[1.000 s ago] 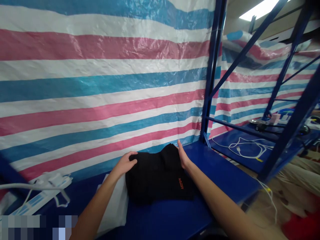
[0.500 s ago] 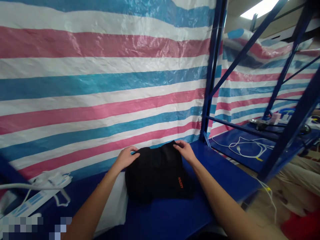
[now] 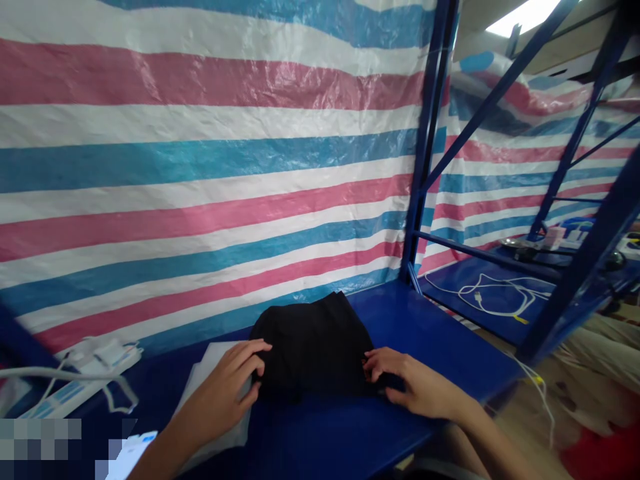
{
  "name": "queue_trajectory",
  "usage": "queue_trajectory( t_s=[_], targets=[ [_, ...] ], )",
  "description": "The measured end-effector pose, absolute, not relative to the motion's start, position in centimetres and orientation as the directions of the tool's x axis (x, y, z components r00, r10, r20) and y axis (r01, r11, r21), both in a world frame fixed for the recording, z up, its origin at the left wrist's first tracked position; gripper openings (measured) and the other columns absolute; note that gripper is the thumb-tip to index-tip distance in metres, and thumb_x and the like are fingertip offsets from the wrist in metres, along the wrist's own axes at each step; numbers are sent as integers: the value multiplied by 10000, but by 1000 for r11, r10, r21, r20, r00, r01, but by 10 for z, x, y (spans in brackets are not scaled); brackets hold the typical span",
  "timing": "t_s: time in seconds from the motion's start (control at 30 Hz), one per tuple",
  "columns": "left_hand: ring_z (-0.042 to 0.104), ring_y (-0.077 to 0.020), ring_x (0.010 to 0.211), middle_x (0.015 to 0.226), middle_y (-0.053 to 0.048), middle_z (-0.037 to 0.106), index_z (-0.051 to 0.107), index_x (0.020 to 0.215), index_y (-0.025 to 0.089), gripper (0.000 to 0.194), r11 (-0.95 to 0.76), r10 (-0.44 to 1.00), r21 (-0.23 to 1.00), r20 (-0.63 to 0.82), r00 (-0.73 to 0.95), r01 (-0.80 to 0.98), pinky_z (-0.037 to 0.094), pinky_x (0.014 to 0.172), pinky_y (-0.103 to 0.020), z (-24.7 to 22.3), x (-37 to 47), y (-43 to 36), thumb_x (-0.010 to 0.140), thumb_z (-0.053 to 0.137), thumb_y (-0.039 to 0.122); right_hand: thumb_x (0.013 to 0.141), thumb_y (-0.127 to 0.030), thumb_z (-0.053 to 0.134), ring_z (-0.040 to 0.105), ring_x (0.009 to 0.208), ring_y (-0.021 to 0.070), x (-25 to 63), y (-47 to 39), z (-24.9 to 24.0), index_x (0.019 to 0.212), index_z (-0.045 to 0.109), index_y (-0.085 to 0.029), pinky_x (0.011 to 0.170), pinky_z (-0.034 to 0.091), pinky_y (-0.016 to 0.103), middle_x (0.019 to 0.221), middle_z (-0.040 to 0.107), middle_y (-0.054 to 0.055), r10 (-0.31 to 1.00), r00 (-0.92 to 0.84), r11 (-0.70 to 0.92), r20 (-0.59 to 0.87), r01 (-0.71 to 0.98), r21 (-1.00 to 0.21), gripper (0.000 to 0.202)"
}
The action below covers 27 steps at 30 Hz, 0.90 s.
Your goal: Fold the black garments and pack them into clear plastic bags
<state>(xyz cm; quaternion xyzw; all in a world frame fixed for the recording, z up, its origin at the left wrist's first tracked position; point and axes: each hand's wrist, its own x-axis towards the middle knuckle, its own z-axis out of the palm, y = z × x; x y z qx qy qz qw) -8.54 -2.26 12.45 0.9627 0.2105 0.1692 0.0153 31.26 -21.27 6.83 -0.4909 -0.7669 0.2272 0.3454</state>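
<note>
A folded black cloth garment (image 3: pixel 315 347) lies on the blue metal shelf top (image 3: pixel 320 440) in front of me. My left hand (image 3: pixel 230 373) is at its left edge, fingers curled over the cloth and thumb lower down. At the lower right corner, my right hand (image 3: pixel 405 380) has bent fingers on the fabric, with black cloth showing between them and the thumb. This hand covers most of the orange lettering. Partly under my left forearm lies a white, thin plastic-like sheet or bag (image 3: pixel 210 360), beside the garment.
At the left lies a white power strip (image 3: pixel 80 380) with plugs and cables. A bright screen (image 3: pixel 133 453) shows near the lower left corner. Striped plastic sheeting (image 3: pixel 210 200) hangs behind the shelf. A blue post (image 3: pixel 420 167) rises at the right; beyond it lies a coiled white cable (image 3: pixel 515 297).
Both hands have come down from the garment's far corners, the left to its left edge, the right to its lower right corner. The far edge now lies flatter, and the orange lettering is mostly covered.
</note>
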Motion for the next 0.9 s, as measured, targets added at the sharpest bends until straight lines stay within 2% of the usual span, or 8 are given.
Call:
queue_trajectory(
  t_s=[0.1, 0.2, 0.3, 0.43, 0.53, 0.67, 0.8, 0.9],
  targets=[
    [556, -317, 1396, 1528, -94, 580, 633, 991, 254, 133, -894, 445, 110, 320, 836, 434, 523, 1115, -482, 125, -94, -24, 916, 553, 178, 884, -348, 823, 530, 1454, 323, 318, -215, 70, 1179, 718, -268, 1196, 452, 507, 1359, 705, 88, 916, -311, 397, 254, 604, -691, 322],
    [599, -298, 1342, 1499, -84, 606, 667, 1030, 251, 185, -883, 468, 151, 367, 804, 445, 550, 1072, -444, 137, -91, -25, 1006, 484, 260, 896, -481, 826, 630, 1339, 312, 323, -207, 90, 1167, 743, -274, 1161, 480, 474, 1247, 758, 75, 914, -322, 399, 247, 598, -695, 352],
    [602, -271, 1347, 1493, -67, 615, 688, 1161, 265, 281, -866, 495, 173, 423, 759, 469, 511, 1128, -433, 150, -68, -25, 1084, 430, 345, 971, -500, 739, 716, 1174, 279, 315, -178, 115, 1167, 751, -265, 1069, 533, 424, 1203, 773, 78, 908, -278, 418, 313, 637, -647, 307],
    [481, -292, 1495, 1597, -65, 545, 619, 1426, 286, 395, -884, 454, 83, 388, 802, 461, 391, 1250, -491, 146, -30, -19, 1090, 479, 439, 1028, -436, 663, 703, 1189, 273, 281, -113, 129, 1329, 696, -238, 1068, 523, 422, 1274, 755, 101, 837, -400, 547, 374, 647, -532, 362],
    [331, -388, 1586, 1699, -108, 412, 478, 1600, 269, 671, -863, 491, 16, 268, 829, 506, 320, 1273, -600, 120, -22, -7, 1018, 569, 590, 1022, -459, 671, 593, 1390, 289, 251, -67, 115, 1518, 570, -206, 1188, 439, 440, 1485, 643, 151, 783, -487, 621, 386, 595, -510, 565],
    [224, -461, 1602, 1747, -204, 205, 316, 1689, 185, 958, -779, 623, 59, 187, 759, 624, 345, 1241, -627, 79, -41, 7, 951, 571, 741, 882, -636, 786, 216, 1629, 403, 233, -36, 81, 1677, 346, -253, 1311, 180, 600, 1738, 305, 179, 829, -520, 539, 204, 646, -541, 986],
    [276, -433, 1591, 1744, -222, 163, 219, 1713, 168, 1021, -728, 685, 190, 167, 709, 659, 379, 1230, -577, 64, -62, 10, 949, 580, 742, 903, -734, 701, 152, 1647, 383, 236, -35, 59, 1688, 252, -397, 1308, 42, 662, 1766, 251, 84, 842, -500, 515, 202, 635, -576, 965],
    [367, -404, 1562, 1733, -208, 228, 284, 1698, 180, 975, -679, 724, 303, 124, 678, 669, 392, 1231, -534, 70, -72, 11, 948, 598, 717, 919, -736, 681, 162, 1648, 372, 237, -39, 54, 1688, 234, -415, 1307, 24, 661, 1765, 254, 71, 839, -484, 531, 247, 629, -568, 947]
  ],
)
